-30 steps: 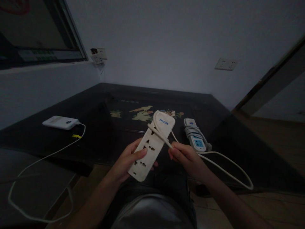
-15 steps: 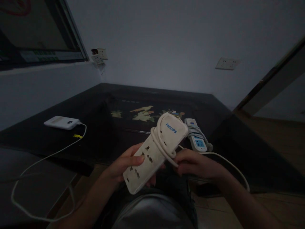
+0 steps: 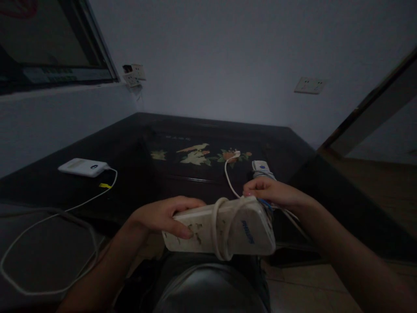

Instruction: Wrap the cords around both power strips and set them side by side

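Note:
A white Philips power strip (image 3: 248,232) is held over my lap, lying nearly level. Its own white cord (image 3: 215,226) is looped round the body near the branded end. My left hand (image 3: 169,215) grips the socket end, thumb on the face and fingers behind. At the far edge of the branded end, my right hand (image 3: 276,191) has its fingers pinched on the cord; part of the pinch is hidden. Behind my right hand lies a second power strip (image 3: 260,166), wrapped in grey cord and partly covered from view.
On the dark table (image 3: 182,195) a white power bank (image 3: 83,167) lies at left, its cable (image 3: 42,226) with a yellow tag (image 3: 104,185) hanging off the edge. A white cable end (image 3: 237,153) rests on the flower pattern. Wall sockets (image 3: 310,85) are behind.
The Philips strip has turned from steeply slanted to nearly level. My right hand has moved up to its far edge. A white cable end on the table has come into view.

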`<action>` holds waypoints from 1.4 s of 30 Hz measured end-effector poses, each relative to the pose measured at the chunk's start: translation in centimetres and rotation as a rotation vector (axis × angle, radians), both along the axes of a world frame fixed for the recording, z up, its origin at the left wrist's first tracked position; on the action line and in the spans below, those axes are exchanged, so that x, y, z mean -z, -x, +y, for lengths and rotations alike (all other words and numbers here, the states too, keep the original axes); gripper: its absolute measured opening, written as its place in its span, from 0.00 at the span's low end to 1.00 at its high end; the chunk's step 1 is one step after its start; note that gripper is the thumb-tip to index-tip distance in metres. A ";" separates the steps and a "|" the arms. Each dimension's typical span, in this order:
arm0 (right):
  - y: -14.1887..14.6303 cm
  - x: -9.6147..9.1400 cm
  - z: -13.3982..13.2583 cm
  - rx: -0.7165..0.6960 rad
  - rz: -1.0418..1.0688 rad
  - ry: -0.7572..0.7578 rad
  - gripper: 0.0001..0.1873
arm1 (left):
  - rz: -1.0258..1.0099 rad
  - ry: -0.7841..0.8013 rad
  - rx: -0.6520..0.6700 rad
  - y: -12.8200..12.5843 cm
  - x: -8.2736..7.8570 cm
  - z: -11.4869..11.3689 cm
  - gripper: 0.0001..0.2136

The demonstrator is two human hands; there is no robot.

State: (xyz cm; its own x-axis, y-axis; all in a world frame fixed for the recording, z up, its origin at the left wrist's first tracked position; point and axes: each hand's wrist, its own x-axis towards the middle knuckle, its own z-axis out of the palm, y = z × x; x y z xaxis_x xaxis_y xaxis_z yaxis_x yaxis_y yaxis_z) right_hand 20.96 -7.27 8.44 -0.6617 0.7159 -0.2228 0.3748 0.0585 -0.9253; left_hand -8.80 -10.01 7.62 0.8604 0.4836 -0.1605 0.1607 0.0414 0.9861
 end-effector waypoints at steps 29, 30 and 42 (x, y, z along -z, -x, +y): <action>4.4 -1.8 -7.4 0.246 -0.125 -0.433 0.14 | 0.118 -0.436 -0.594 -2.1 2.2 -1.0 0.18; 4.4 -1.4 -7.5 0.256 -0.093 -0.416 0.14 | 0.098 -0.405 -0.622 -2.2 2.3 -1.0 0.19; 5.0 3.6 -7.1 0.376 0.340 0.017 0.19 | -0.484 0.319 -0.625 -3.8 3.3 -1.9 0.20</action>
State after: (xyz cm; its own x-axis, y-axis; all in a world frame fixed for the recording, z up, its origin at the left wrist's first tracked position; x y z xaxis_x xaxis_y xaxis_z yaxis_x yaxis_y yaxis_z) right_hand 15.95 -14.40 4.85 -0.3956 0.9168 -0.0536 0.0444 -0.0393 -0.9982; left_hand -5.04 -11.94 4.36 0.4593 0.8867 -0.0533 -0.4204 0.2698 0.8663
